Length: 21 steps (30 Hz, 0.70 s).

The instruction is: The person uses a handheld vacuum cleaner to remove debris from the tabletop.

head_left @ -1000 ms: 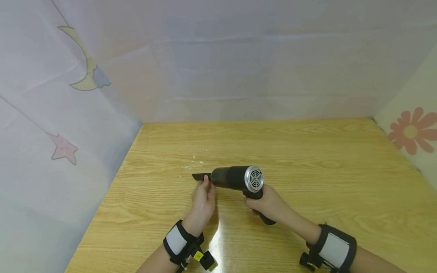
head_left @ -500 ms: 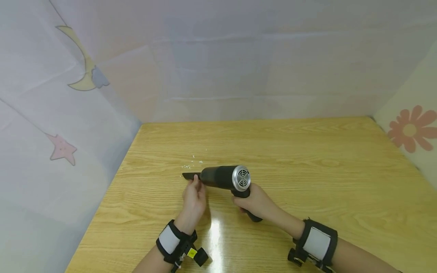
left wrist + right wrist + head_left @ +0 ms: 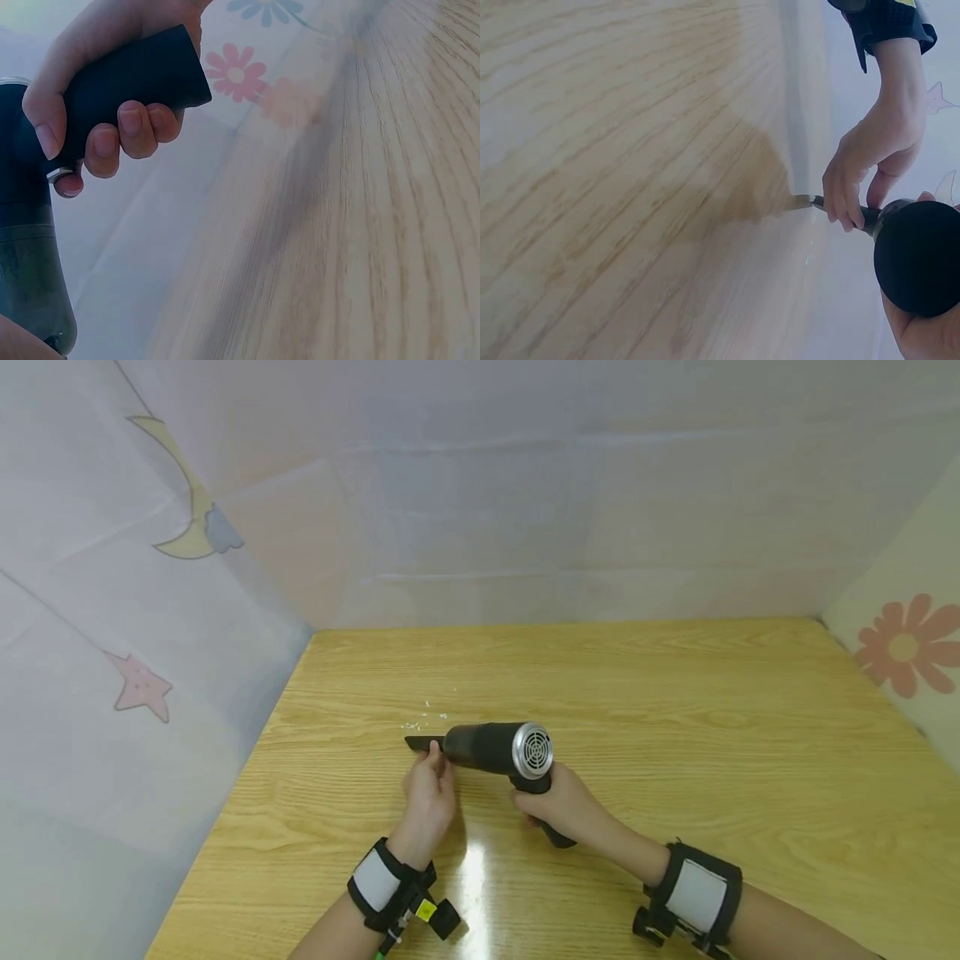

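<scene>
A black handheld vacuum cleaner [image 3: 483,748] with a silver vent at its rear lies level over the table in the head view, its narrow nozzle [image 3: 420,742] pointing left. My right hand [image 3: 564,797] grips its handle; the left wrist view shows fingers curled round that handle [image 3: 139,82], one by a small silver trigger. With thumb and fingers, my left hand [image 3: 430,789] pinches the nozzle near its base, which the right wrist view shows too. Just beyond the nozzle tip are several tiny white bits [image 3: 412,726]. Whether the tip touches the table cannot be told.
The wooden table [image 3: 675,710] spreads far to the right and behind the vacuum. Fabric walls [image 3: 465,510] with printed shapes close off its back and sides. Each wrist wears a strapped camera [image 3: 445,918].
Both hands and the vacuum cleaner have moved left over the first half second. Since then they have barely shifted, with the nozzle slightly higher in view. The white bits look much the same.
</scene>
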Tool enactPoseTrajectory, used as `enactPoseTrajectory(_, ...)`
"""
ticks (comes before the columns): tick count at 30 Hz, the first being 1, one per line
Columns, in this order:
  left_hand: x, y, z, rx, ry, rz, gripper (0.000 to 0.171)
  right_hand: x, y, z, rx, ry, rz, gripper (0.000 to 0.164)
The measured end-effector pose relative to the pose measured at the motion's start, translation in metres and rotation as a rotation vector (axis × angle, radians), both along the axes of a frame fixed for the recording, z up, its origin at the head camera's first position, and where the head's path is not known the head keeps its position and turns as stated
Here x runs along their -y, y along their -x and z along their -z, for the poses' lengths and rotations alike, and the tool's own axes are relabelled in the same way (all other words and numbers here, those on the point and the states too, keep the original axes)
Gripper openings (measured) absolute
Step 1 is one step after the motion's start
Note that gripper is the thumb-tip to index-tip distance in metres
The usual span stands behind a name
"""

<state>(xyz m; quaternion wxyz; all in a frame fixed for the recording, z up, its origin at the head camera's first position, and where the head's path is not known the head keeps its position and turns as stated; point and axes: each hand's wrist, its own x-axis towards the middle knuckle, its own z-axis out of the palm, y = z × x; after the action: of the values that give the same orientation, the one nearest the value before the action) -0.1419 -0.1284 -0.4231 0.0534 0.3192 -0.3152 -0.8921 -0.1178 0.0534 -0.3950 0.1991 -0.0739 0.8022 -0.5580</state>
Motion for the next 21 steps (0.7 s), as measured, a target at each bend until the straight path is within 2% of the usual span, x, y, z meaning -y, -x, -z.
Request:
enactPoseTrajectory(8,-0.016,0.014,0.002,-0.006,-0.030,0.028,0.065,-0.012,-0.001,-0.002,-0.009,0.002,0.054,0.023)
enactPoseTrajectory(17,-0.029,0.021,0.001,-0.023,-0.016,0.079,0.065,-0.020,-0.003,0.005,0.001,0.036,0.099,0.027)
enactPoseTrajectory(21,-0.032,0.027,0.007,-0.020,0.017,0.090,0.067,-0.020,-0.004,0.006,0.003,0.033,0.127,0.025)
